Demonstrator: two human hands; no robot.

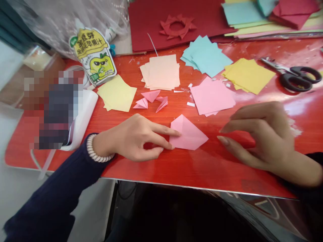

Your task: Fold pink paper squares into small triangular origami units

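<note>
A partly folded pink paper (189, 132) lies flat on the red table, one pointed end toward the right. My left hand (137, 137) rests at its left edge, fingers stretched out and fingertips pressing on the paper. To the right of the paper, my right hand (262, 137) hovers with thumb and fingers apart and nothing between them. Several small folded pink paper pieces (151, 97) sit just beyond my left hand. A stack of pink paper squares (212, 95) lies beyond the folded sheet.
Around the work are yellow squares (249, 75), blue squares (205, 55), peach squares (164, 72) and pale yellow squares (118, 94). Black-handled scissors (295, 79) lie at right. A red folded ring (178, 26), a drink pouch (94, 57) and a white device (84, 117) stand about.
</note>
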